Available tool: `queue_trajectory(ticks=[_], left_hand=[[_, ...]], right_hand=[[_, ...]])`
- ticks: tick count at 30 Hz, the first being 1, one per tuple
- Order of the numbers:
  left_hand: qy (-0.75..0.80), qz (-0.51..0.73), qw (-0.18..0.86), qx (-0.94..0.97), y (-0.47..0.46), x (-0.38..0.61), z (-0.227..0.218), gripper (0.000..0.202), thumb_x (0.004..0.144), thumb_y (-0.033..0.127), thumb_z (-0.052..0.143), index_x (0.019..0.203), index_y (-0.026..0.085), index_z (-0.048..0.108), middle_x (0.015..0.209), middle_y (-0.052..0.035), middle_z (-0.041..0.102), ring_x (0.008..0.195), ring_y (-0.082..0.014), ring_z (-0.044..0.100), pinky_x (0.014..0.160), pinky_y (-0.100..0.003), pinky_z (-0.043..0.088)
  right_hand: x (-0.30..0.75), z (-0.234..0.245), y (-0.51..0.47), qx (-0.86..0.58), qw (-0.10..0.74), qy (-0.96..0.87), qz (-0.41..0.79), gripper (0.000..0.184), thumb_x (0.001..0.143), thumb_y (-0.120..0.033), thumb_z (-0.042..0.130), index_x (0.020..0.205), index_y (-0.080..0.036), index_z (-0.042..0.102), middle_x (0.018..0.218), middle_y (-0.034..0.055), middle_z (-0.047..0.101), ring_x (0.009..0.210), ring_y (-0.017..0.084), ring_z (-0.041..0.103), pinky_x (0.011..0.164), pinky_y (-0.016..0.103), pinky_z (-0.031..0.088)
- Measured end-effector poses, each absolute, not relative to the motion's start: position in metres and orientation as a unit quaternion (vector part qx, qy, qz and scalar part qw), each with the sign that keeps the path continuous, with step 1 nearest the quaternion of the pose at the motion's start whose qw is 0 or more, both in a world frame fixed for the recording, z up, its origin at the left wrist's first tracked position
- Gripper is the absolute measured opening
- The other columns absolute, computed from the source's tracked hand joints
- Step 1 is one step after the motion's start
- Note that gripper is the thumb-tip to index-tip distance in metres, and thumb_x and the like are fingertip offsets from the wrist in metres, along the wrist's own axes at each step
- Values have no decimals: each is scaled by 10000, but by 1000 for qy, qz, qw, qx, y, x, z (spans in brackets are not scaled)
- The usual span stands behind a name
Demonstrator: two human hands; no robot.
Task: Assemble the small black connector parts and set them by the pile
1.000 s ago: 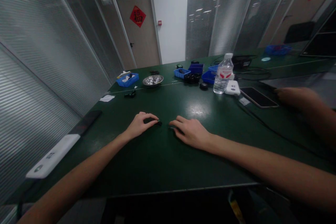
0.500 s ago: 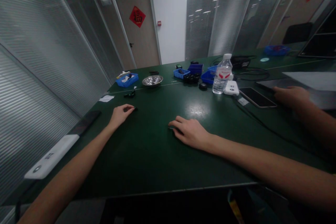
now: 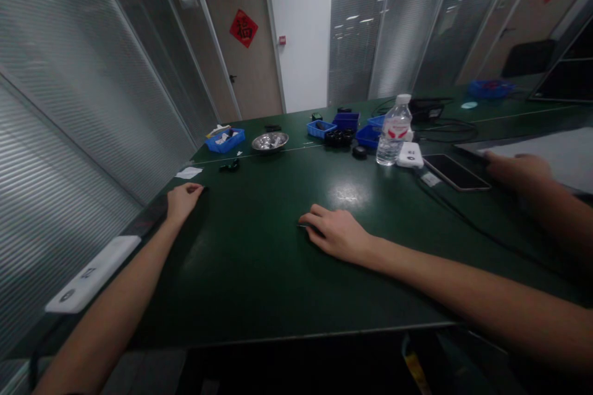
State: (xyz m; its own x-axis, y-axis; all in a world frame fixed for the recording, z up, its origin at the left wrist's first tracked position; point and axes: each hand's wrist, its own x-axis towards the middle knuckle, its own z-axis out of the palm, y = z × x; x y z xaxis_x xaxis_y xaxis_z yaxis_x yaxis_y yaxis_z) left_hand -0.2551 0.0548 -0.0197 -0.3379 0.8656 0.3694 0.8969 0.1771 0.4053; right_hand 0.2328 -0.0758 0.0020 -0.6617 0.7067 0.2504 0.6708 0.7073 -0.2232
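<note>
My left hand is closed in a pinch near the table's left side, with a small dark piece at its fingertips, too small to name. My right hand rests on the green table with fingers curled. A thin, pale metallic tip sticks out between its thumb and fingers; the rest of it is hidden in the palm. Beyond my left hand lie a small black part and a white paper slip. Farther back stands a shiny metal dish with small items in it.
A blue basket is at the back left. Blue trays, a water bottle, a white power bank and a phone sit back right. Another person's hand is at right. A white device lies left.
My left hand has moved left across the table, still pinching the small dark piece. My right hand stays in place. The other person's hand and the papers at right have shifted slightly.
</note>
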Motion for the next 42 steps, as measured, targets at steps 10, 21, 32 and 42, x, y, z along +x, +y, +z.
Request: queue_trajectory(ticks=[10, 21, 32, 42], left_hand=[[-765, -261, 55, -587, 57, -258, -23, 321, 885, 290, 565, 1099, 185, 779, 1045, -100, 783, 984, -278, 726, 953, -351, 533], [-679, -179, 117, -702, 49, -245, -20, 377, 943, 305, 488, 1179, 182, 755, 1225, -119, 721, 1135, -298, 657, 1047, -376, 472], [-680, -163, 145, -701, 49, -244, -25, 400, 972, 290, 438, 1175, 150, 752, 1130, -149, 693, 1020, -275, 662, 944, -353, 507], [-692, -123, 181, -688, 42, -232, -17, 316, 964, 279, 469, 1077, 164, 740, 1136, -174, 690, 1074, -339, 630, 935, -424, 512]], right_hand=[[233, 3, -76, -375, 164, -910, 61, 319, 1029, -309, 484, 1304, -223, 622, 1170, 72, 619, 783, 130, 620, 640, 259, 439], [233, 4, -76, -376, 155, -911, 60, 330, 1034, -322, 466, 1314, -229, 615, 1186, 74, 619, 791, 140, 632, 640, 265, 462], [232, 5, -76, -373, 159, -912, 64, 321, 1031, -316, 470, 1301, -227, 619, 1183, 66, 621, 785, 138, 631, 647, 271, 467], [231, 7, -77, -376, 155, -911, 61, 317, 1028, -310, 477, 1298, -230, 622, 1184, 72, 620, 797, 141, 637, 654, 267, 466]])
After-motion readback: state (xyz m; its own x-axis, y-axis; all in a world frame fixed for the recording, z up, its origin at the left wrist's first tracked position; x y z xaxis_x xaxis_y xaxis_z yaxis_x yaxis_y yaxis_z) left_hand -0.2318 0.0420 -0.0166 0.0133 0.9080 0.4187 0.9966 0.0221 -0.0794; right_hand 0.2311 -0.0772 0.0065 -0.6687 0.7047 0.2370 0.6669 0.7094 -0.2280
